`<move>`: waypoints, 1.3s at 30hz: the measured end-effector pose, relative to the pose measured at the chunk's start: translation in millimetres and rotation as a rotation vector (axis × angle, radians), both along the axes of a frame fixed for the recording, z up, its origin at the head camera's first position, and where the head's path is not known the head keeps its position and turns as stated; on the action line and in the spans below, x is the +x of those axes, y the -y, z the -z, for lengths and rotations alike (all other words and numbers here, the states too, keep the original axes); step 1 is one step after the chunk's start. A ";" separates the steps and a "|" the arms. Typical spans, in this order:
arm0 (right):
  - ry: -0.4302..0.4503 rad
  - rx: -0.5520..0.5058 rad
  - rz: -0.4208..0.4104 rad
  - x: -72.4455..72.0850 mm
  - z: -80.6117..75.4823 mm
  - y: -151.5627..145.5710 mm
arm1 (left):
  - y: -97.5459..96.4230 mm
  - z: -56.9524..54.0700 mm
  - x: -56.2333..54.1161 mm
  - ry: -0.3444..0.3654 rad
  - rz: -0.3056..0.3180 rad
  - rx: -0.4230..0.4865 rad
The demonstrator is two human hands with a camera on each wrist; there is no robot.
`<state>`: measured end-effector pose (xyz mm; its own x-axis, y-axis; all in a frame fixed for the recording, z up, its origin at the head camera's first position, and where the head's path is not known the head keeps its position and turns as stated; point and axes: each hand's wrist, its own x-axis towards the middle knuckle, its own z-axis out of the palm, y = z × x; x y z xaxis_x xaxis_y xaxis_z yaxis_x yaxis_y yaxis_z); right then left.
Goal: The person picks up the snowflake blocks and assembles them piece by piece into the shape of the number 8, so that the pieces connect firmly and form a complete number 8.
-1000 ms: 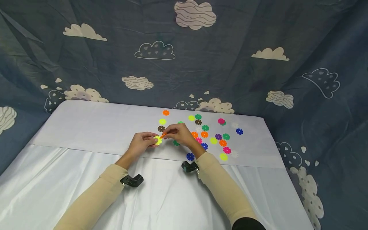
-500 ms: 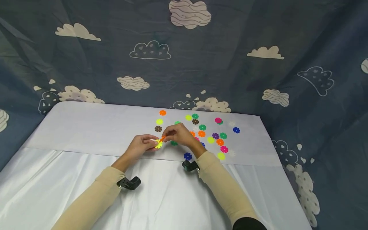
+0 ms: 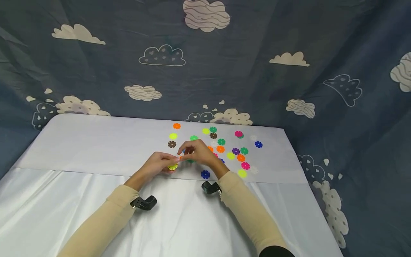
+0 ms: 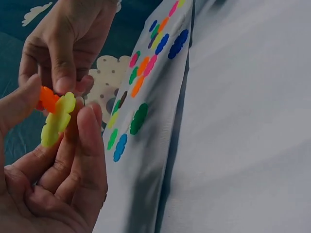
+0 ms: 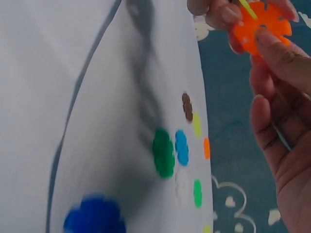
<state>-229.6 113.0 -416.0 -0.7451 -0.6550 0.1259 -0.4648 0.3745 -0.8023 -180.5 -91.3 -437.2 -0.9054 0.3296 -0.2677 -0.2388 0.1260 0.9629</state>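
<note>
My left hand (image 3: 157, 163) holds a yellow notched plastic disc (image 4: 58, 119), a flower-shaped interlocking piece. Thumb and fingers of my right hand (image 3: 197, 152) pinch an orange notched disc (image 5: 272, 31). In the left wrist view the two discs meet at an angle, edge against edge; how deep their slots engage is hidden by fingers. Both hands are close together above the white table. Just beyond them lies a brown disc (image 3: 172, 144); under the right hand, a green disc (image 5: 164, 153) and a light blue disc (image 5: 181, 147) lie flat.
Many loose discs spread to the right, among them a dark blue disc (image 3: 205, 174), a pink disc (image 3: 245, 165) and a purple disc (image 3: 236, 151). White cloth (image 3: 80, 142) covers the table. A dark curtain with printed clouds (image 3: 207, 16) hangs behind it.
The view has swung slightly right, so the discs appear further left. Both hands keep hold of their pieces; the yellow disc has tilted flatter, and the right fingers now cover most of the orange one.
</note>
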 end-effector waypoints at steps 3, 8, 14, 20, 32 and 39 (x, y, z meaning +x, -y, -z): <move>-0.001 0.116 0.097 2.7 2.6 -15.5 | 1.9 3.4 0.8 -0.017 -0.013 -0.011; 0.098 0.371 0.232 14.9 8.6 -46.7 | 7.2 4.9 1.9 0.012 -0.049 -0.045; 0.146 0.503 0.220 30.8 15.1 -57.4 | 13.1 2.1 1.5 0.007 -0.046 -0.024; 0.086 0.536 0.165 39.3 19.4 -56.9 | 11.1 2.1 2.8 0.026 -0.049 0.011; 0.354 -0.067 0.200 17.4 24.5 -36.5 | 3.5 10.6 1.1 0.063 -0.053 0.070; 0.298 -0.248 0.219 2.9 8.7 1.2 | 7.6 10.1 0.7 0.015 -0.061 0.103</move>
<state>-226.6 111.9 -424.7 -0.8904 -0.4548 0.0183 -0.1308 0.2172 -0.9673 -179.8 -99.0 -447.3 -0.9209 0.3002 -0.2486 -0.2570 0.0118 0.9663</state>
